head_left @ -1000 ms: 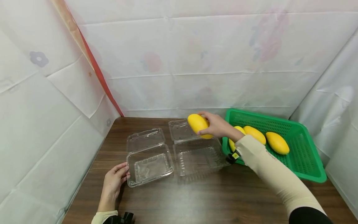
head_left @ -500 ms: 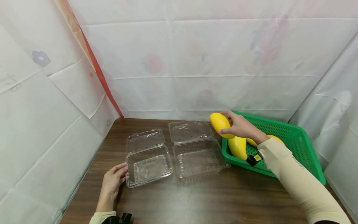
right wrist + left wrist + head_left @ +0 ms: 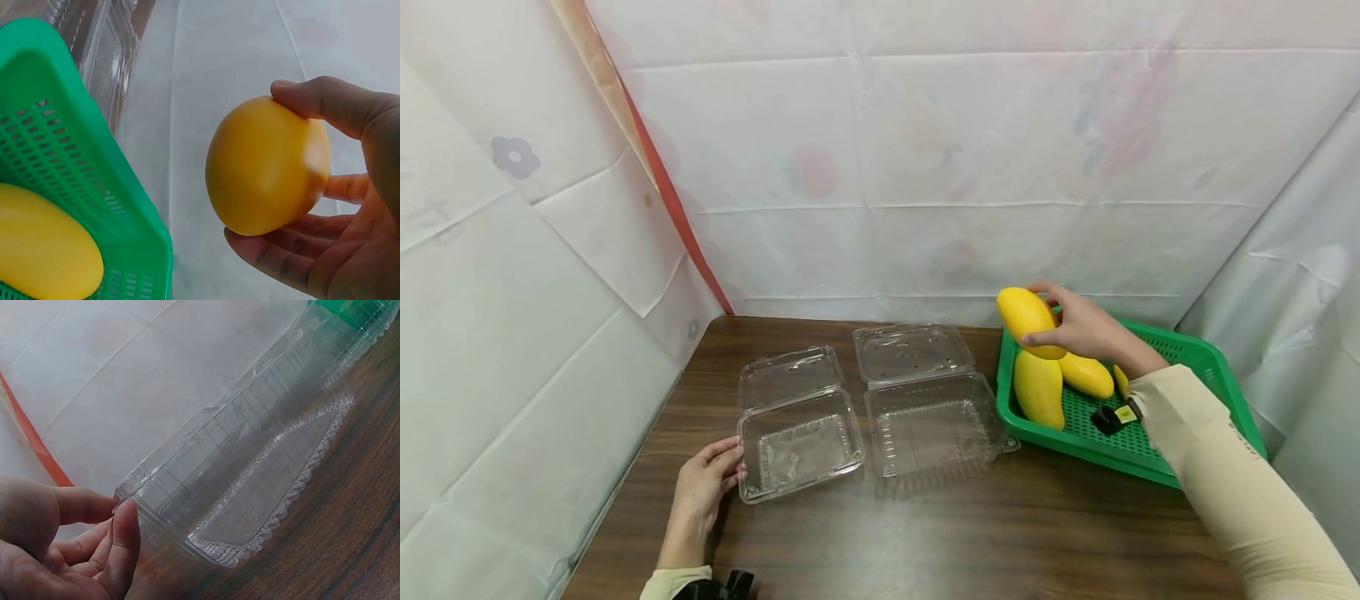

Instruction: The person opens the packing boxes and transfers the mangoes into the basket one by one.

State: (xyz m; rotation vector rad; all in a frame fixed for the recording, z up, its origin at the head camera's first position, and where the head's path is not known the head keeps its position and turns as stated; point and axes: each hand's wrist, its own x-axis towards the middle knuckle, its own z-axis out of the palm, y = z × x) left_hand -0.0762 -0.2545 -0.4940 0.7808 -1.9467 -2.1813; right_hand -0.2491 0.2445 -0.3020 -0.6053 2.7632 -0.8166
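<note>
My right hand (image 3: 1086, 327) grips a yellow mango (image 3: 1028, 321) above the left end of a green plastic basket (image 3: 1225, 400). In the right wrist view the thumb lies on one side of the mango (image 3: 269, 165) and the fingers curl round the other. My left hand (image 3: 702, 487) pinches the left rim of a clear plastic clamshell box (image 3: 801, 446), whose lid is folded back. The left wrist view shows thumb and fingertip meeting on that rim. Inside the basket lie other mangoes, among them one at the left (image 3: 1039, 390); the right forearm partly hides another.
A second clear clamshell box (image 3: 932, 425) stands lid-back between the first box and the basket. All sit on a brown wooden table (image 3: 880, 542). White patterned cloth (image 3: 865, 167) hangs behind and at both sides.
My right hand has carried the mango rightward, from over the second clamshell box to above the basket. The left hand keeps its place on the first box's rim.
</note>
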